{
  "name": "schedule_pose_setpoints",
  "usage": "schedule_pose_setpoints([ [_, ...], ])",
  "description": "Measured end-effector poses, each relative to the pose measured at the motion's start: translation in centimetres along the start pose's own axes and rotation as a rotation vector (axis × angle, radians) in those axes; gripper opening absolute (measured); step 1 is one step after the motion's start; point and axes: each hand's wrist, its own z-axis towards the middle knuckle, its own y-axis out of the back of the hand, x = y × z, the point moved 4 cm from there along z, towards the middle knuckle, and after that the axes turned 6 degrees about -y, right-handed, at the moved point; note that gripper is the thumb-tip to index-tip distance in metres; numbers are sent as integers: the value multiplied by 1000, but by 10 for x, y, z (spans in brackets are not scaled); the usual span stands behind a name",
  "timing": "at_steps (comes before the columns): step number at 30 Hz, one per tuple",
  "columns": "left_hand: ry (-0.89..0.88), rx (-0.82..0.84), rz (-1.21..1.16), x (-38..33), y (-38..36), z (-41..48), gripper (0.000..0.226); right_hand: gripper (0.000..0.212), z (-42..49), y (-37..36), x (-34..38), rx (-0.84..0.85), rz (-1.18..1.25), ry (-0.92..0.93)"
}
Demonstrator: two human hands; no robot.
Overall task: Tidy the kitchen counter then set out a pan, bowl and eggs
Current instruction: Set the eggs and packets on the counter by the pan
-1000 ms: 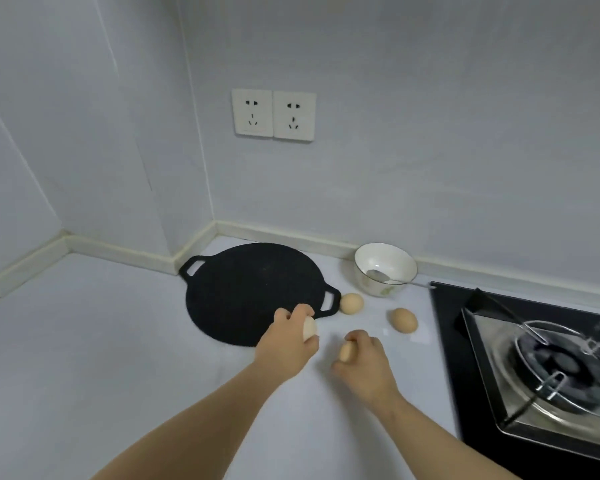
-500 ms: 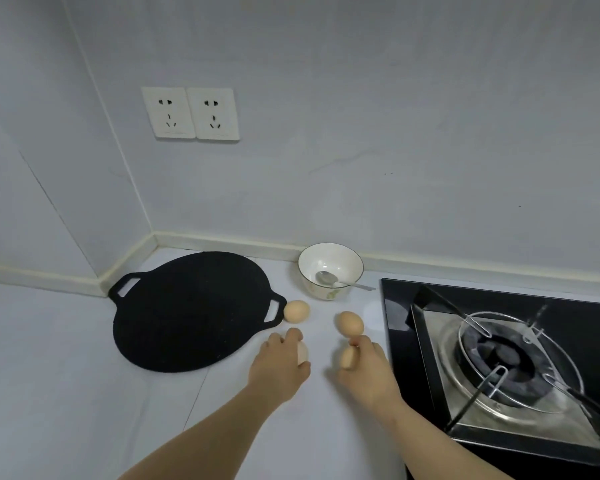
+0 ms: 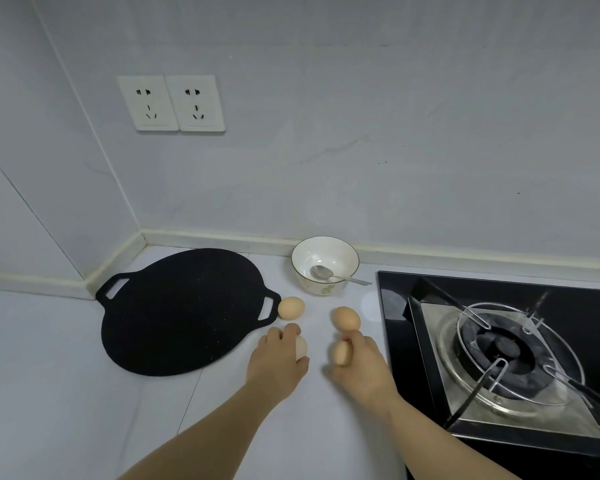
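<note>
A pale kitchen counter [image 3: 66, 393] fills a wall corner. A black gas stove [image 3: 586, 306] is sunk into it on the right, and a flat black two-handled pan [image 3: 177, 313] lies on it to the left. Between them, by the back wall, a white bowl [image 3: 326, 289] holds a metal spoon [image 3: 329, 274]. In front of the bowl, the person's left hand [image 3: 274, 362] curls around a pale egg [image 3: 301, 348], and the right hand [image 3: 364, 365] grasps a tan egg [image 3: 342, 353]. A third egg [image 3: 291, 307] rests against the pan's right handle. A fourth egg [image 3: 346, 318] lies just beyond the right fingertips.
</note>
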Motion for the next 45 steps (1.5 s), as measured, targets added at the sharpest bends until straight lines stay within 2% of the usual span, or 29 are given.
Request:
schedule_pose_setpoints([
  [13,-41,-38,-22,-2,-3,5,50,53,4,0,0,-28,61,14],
  [24,-79,-7,-106,6,2,8,62,54,7,3,0,-67,113,30],
  [28,-48,17,-44,9,9,8,65,54,6,2,-2,-76,116,24],
  [35,5,54,-111,11,8,7,59,54,5,1,3,-63,96,31],
  [45,31,58,-121,11,7,2,63,58,3,1,4,-38,66,14],
])
